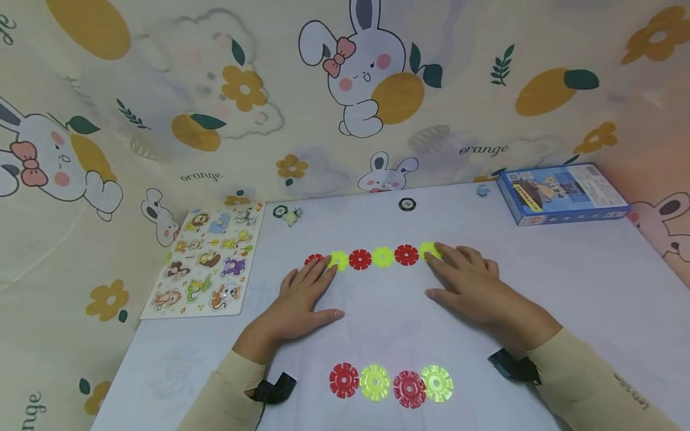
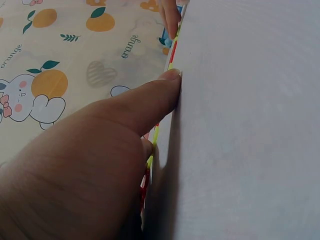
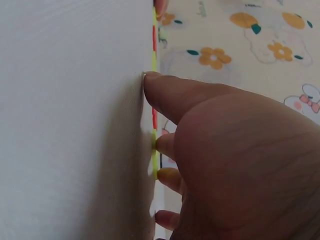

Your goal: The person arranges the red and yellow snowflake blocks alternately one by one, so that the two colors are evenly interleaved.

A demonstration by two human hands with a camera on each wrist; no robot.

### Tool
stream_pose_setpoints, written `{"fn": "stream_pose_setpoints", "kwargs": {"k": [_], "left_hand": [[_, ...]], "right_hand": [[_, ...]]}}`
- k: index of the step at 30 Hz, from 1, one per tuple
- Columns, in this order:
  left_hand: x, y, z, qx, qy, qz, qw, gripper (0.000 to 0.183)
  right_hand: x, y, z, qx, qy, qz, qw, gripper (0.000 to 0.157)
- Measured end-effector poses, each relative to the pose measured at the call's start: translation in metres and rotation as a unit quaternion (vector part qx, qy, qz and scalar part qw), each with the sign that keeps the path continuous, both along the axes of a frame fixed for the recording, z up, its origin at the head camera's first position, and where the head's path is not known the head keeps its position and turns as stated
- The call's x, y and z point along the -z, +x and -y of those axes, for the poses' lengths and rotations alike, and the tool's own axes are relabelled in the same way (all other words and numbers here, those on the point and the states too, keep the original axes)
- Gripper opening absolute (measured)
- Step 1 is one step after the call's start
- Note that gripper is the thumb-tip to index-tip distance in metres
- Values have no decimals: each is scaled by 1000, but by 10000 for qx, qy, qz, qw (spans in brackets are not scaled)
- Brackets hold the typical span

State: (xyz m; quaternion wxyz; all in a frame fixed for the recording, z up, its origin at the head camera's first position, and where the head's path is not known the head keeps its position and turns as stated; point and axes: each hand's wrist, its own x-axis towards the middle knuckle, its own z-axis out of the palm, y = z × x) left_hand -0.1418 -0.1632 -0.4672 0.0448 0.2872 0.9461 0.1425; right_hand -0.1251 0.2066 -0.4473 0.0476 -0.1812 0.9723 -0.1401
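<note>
A row of flat, notched plastic discs, red and yellow-green by turns, runs across the white table. At the row's left end, my left hand rests with fingers spread, its fingertips on a red disc and the yellow-green disc beside it. My right hand touches the yellow-green disc at the right end with extended fingers. Both thumbs point inward below the row. Edge-on, the discs show as a thin strip past the left thumb and right thumb in the wrist views.
Nearer the front lie two red discs and two yellow-green discs, side by side. An animal sticker board is at left, a blue box at back right. Small black rings and little figures sit along the back.
</note>
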Motion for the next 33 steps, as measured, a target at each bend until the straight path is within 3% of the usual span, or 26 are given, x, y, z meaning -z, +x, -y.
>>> {"fn": "stream_pose_setpoints", "kwargs": {"k": [5, 9, 11, 16, 21, 24, 26, 27, 29, 33], "left_hand": [[-1, 1, 0, -8, -10, -5, 10000, 89], [-2, 1, 0, 1, -2, -13, 10000, 89], [-2, 1, -1, 15, -6, -12, 10000, 89], [-2, 0, -1, 18, -16, -16, 10000, 89], [-2, 0, -2, 5, -38, -32, 10000, 90], [-3, 0, -1, 30, -40, -45, 10000, 89], [-3, 0, -1, 45, -35, -36, 10000, 89], [-3, 0, -1, 46, -43, -41, 10000, 89], [-3, 0, -1, 46, -50, -27, 10000, 89], [-3, 1, -1, 23, -55, -37, 10000, 89]], "right_hand": [[-2, -1, 1, 82, -311, -55, 9995, 77], [-9, -1, 6, 242, -1372, 132, 9902, 73], [-15, 1, 10, 174, -2186, 420, 9748, 69], [-28, 16, 35, -355, -3780, 1394, 9146, 54], [-31, 40, 71, -963, -4158, 2524, 8684, 55], [-29, 55, 89, -1266, -4040, 3153, 8493, 60], [-25, 65, 100, -1441, -3843, 3311, 8496, 65], [-24, 70, 105, -1516, -3681, 3281, 8567, 67], [-20, 78, 113, -1718, -3205, 2963, 8832, 72], [-10, 89, 128, -2065, -2020, 1888, 9386, 76]]}}
